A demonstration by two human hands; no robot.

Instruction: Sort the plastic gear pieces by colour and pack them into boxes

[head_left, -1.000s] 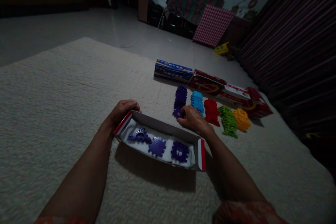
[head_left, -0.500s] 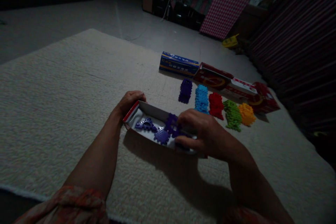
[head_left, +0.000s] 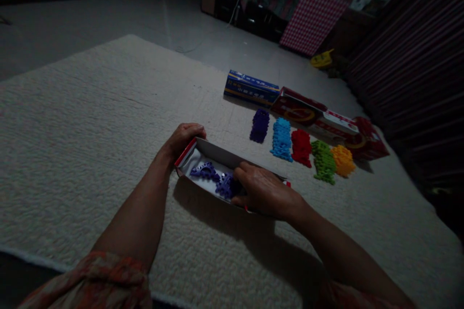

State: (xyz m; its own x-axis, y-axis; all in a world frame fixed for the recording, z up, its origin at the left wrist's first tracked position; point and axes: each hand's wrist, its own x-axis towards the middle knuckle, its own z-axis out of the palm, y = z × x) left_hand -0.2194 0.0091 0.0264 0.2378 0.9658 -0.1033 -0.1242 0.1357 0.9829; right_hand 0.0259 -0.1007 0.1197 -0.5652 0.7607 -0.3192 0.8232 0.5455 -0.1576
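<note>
An open shallow cardboard box [head_left: 218, 153] with a white inside and red edges sits on the mat in front of me. My left hand [head_left: 185, 137] is closed around its far left corner. Inside lie purple toothed building pieces: an arched one [head_left: 205, 171] at the left and a flat one [head_left: 224, 185] in the middle. My right hand [head_left: 266, 189] is down in the box's right half, thumb and fingers closed around a dark purple building piece that they mostly cover. The right end of the box is largely hidden under this hand.
Beyond the box lie stacked toy pieces: purple [head_left: 260, 125], light blue [head_left: 282, 139], red [head_left: 301, 147], green [head_left: 324, 161] and orange [head_left: 342, 160]. Behind them stand a blue carton [head_left: 251, 89] and red cartons [head_left: 302, 110]. The cream mat [head_left: 90, 120] spreads all around.
My right hand has lowered into the box with the purple piece, moving slightly left and down. The left hand keeps its hold on the corner. The whole view has shifted slightly.
</note>
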